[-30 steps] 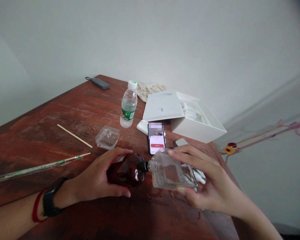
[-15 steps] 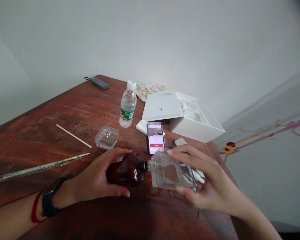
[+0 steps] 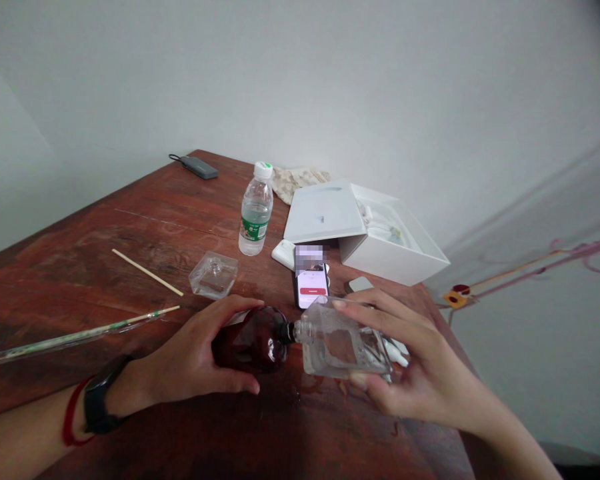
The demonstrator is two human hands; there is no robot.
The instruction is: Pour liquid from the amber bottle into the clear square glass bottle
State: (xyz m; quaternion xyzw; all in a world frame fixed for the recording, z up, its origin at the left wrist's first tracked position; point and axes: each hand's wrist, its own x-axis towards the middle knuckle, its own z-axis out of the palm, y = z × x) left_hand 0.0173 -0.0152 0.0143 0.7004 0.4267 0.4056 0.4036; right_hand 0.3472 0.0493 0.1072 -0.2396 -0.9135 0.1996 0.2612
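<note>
My left hand [image 3: 200, 353] is wrapped round a dark brown bottle [image 3: 253, 340] that lies tilted on its side, its black neck pointing right. Fingers and thumb of my right hand [image 3: 415, 360] grip a clear square glass bottle [image 3: 343, 340], also held sideways with its mouth facing left. The two mouths meet between my hands; whether one sits inside the other I cannot tell. Beyond my left hand, a second clear glass bottle [image 3: 213, 275] rests on the wooden table [image 3: 105, 280].
A water bottle [image 3: 256, 210] stands behind a phone [image 3: 312, 277] with a lit screen. An open white box [image 3: 400, 247] leans by its lid [image 3: 325, 210]. To the left lie a chopstick [image 3: 147, 272] and wrapped chopsticks [image 3: 80, 339]. A grey device [image 3: 200, 167] lies at the far corner.
</note>
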